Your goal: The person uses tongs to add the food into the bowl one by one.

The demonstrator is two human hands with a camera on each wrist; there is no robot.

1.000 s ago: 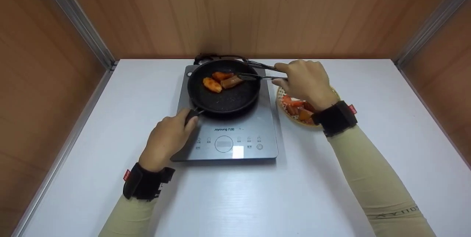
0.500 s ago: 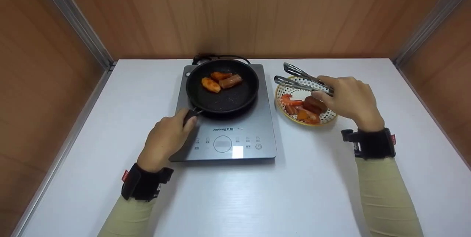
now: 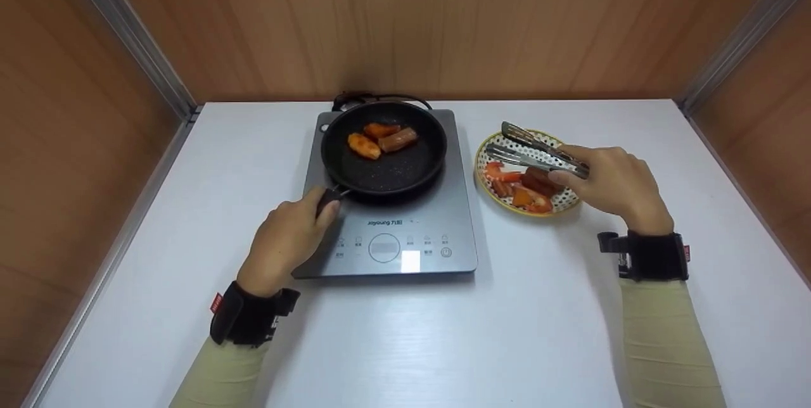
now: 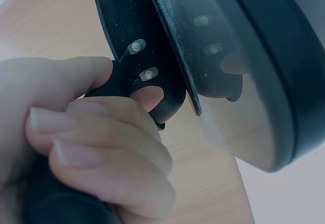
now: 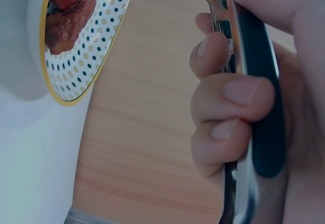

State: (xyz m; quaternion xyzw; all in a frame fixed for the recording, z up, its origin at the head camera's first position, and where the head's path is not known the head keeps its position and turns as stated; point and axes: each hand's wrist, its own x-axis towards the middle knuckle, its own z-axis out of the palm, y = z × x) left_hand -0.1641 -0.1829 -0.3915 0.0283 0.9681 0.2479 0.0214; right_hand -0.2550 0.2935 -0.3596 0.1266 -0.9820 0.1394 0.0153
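My left hand [image 3: 288,240] grips the black handle [image 3: 329,200] of a frying pan [image 3: 386,173], its fingers curled round it in the left wrist view. Two orange-brown pieces of food [image 3: 364,146] and a brown sausage-like piece [image 3: 398,140] lie in the pan, which sits on an induction cooker [image 3: 431,224]. In my right hand [image 3: 618,183] is a pair of metal tongs [image 3: 532,151] with dark grips [image 5: 261,97], tips apart and nothing between them. The tongs reach over a dotted plate with a yellow rim [image 3: 485,196], which bears a shrimp [image 3: 500,173] and several brown and orange pieces.
A black cable [image 3: 355,99] runs behind the pan along the back of the white table [image 3: 393,332]. Wooden panels [image 3: 443,28] stand at the back and on both sides. The plate is just right of the cooker.
My right hand has drawn the tongs away from the pan to the right, over the plate, and then slightly lower. The sausage-like piece stays in the pan. My left hand keeps its place.
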